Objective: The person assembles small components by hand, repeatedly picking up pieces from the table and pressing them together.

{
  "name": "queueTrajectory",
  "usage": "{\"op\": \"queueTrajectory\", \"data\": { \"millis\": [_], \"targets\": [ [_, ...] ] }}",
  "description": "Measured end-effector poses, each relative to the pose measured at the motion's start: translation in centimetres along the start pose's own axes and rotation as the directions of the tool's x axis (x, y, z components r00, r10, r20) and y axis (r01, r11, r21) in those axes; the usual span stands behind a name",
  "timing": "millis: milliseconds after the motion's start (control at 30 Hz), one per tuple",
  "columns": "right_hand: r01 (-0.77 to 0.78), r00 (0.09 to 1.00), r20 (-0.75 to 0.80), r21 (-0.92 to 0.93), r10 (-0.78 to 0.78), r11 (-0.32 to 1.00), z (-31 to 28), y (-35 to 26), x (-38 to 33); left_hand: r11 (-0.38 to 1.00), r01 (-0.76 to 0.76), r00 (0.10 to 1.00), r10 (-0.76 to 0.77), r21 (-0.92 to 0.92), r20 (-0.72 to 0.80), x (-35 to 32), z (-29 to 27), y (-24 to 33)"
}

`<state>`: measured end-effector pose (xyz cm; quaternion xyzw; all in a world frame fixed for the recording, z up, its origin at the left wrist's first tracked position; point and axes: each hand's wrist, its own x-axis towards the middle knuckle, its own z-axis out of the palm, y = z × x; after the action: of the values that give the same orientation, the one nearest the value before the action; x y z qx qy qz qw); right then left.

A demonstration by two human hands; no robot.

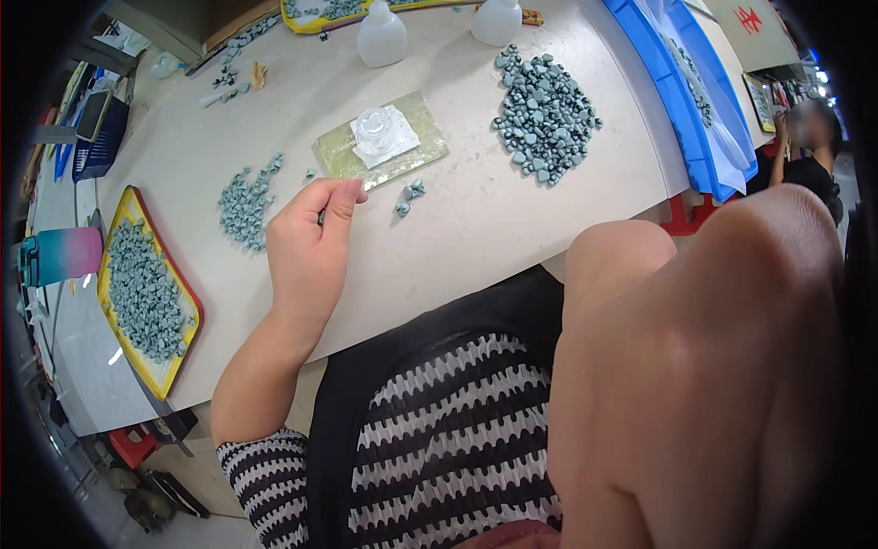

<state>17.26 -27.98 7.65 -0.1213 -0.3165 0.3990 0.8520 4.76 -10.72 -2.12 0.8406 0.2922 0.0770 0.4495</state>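
My left hand (pixel 313 231) is closed above the table, thumb and fingers pressed together near the front edge of a greenish-yellow pad (pixel 421 157). A speck of dark grey shows among its fingers, too small to name. On the pad lies a white sheet (pixel 399 135) with a small clear glass dish (pixel 375 128). A few grey-green stones (pixel 409 196) lie just right of the hand; a loose pile of stones (pixel 245 206) is on its left. My right hand (pixel 759 265) is raised close to the camera, large and blurred, its fingers hidden.
A larger stone pile (pixel 544 119) lies at the right. A yellow tray (pixel 174 316) of stones and a teal-pink bottle (pixel 64 255) stand left. Two white bottles (pixel 381 37) are at the back, a blue tray (pixel 672 101) far right. Another person (pixel 805 146) sits beyond.
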Motion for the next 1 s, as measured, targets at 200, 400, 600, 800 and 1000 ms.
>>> {"op": "queueTrajectory", "data": {
  "millis": [200,400,600,800,1000],
  "targets": [
    [0.007,1.0,0.013,-0.01,-0.006,1.0,-0.1,0.5,0.6,1.0,0.008,1.0,-0.008,-0.016,-0.021,-0.1,0.0,0.2],
    [0.009,1.0,0.017,-0.015,-0.009,1.0,-0.1,0.3,0.2,1.0,-0.016,0.999,0.015,-0.024,-0.032,0.0,0.0,0.3],
    [0.002,1.0,0.025,-0.018,-0.001,1.0,-0.5,-0.7,-0.2,0.999,0.034,0.999,-0.034,-0.006,-0.018,-0.2,-0.3,0.2],
    [0.011,0.999,0.034,-0.014,-0.011,1.0,0.4,1.5,0.6,0.999,-0.016,0.999,0.014,-0.044,-0.04,-0.2,-0.4,0.5],
    [0.013,0.999,0.04,-0.027,-0.012,1.0,0.1,-0.1,0.3,1.0,0.009,1.0,-0.009,-0.001,-0.009,-0.4,-0.4,0.2]
  ]
}}
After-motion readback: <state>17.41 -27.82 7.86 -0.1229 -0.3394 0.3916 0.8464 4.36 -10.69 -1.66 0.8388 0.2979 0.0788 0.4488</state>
